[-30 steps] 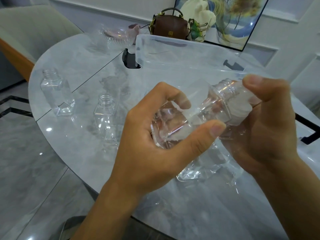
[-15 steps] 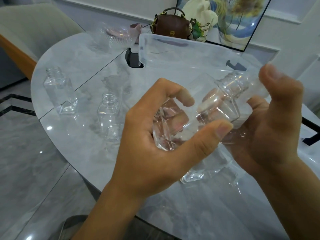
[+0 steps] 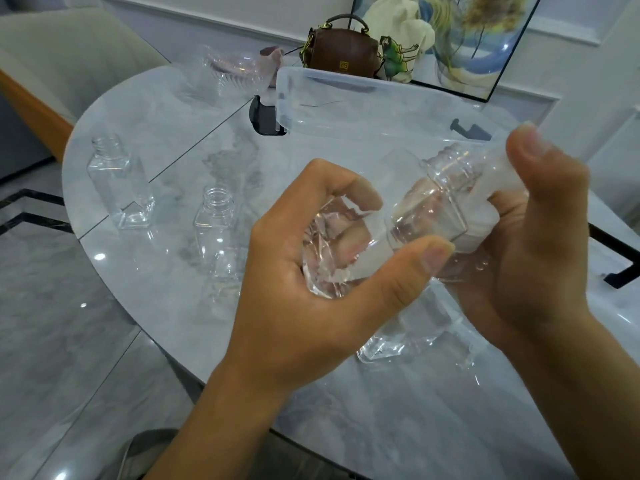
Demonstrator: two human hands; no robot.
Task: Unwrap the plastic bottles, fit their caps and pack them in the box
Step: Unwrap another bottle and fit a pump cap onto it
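Note:
My left hand [image 3: 311, 289] grips the base of a clear square plastic bottle [image 3: 429, 209], held on its side above the table with its threaded neck pointing up and right. Crinkled wrap covers the base inside that hand. My right hand [image 3: 540, 237] pinches the cloudy plastic wrap [image 3: 495, 188] bunched around the bottle's neck and shoulder. Two unwrapped, capless bottles stand on the table at the left, one far left [image 3: 119, 188] and one nearer the middle [image 3: 214, 223]. The clear plastic box [image 3: 346, 98] stands behind my hands. No caps are visible.
More clear bottles or wrap [image 3: 398, 341] lie on the marble table [image 3: 173, 140] below my hands. A crumpled clear wrapper [image 3: 235, 71] and a brown handbag [image 3: 343, 51] sit at the far edge. A chair [image 3: 52, 64] stands at the left.
My right hand, which had opened half a second ago, has closed its thumb and fingers back onto the wrap at the bottle's neck. The left hand keeps its hold on the base.

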